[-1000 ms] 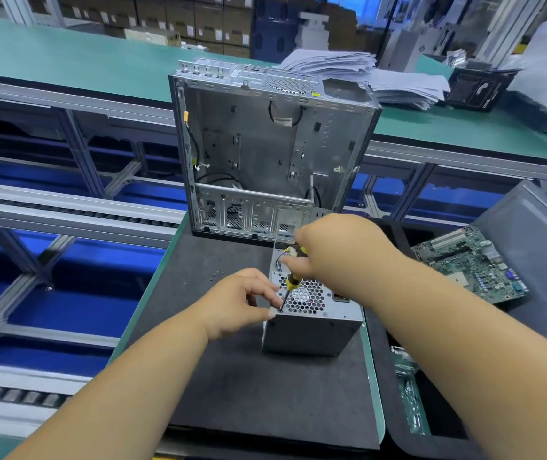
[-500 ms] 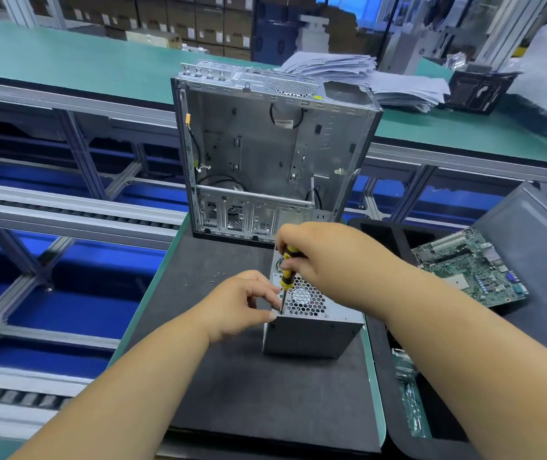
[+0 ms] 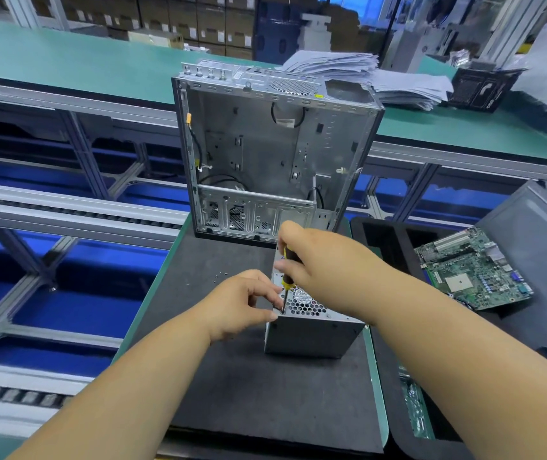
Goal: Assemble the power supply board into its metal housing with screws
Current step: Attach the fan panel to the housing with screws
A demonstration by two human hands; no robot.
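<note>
Since half a second ago little has shifted: both hands stay at the near-left top corner of the small grey metal power-supply box (image 3: 312,336), the screwdriver standing slightly more upright. Behind it, the tall open bare-steel computer chassis (image 3: 272,151) stands upright at the far edge of the dark foam work mat (image 3: 232,386) — nothing lies between box and chassis. To the right, a green circuit board (image 3: 474,270) rests on a black tray (image 3: 391,240); a stack of white papers (image 3: 375,78) sits on the green bench behind. A few tiny loose screws (image 3: 220,275) lie on the mat, left of the box. The right hand (image 3: 325,273) is clamped around the yellow-and-black screwdriver (image 3: 287,277), tip down at the perforated top's corner. The left hand (image 3: 242,307) curls its fingertips in at the shaft's lower end — whether they pinch it I cannot tell
</note>
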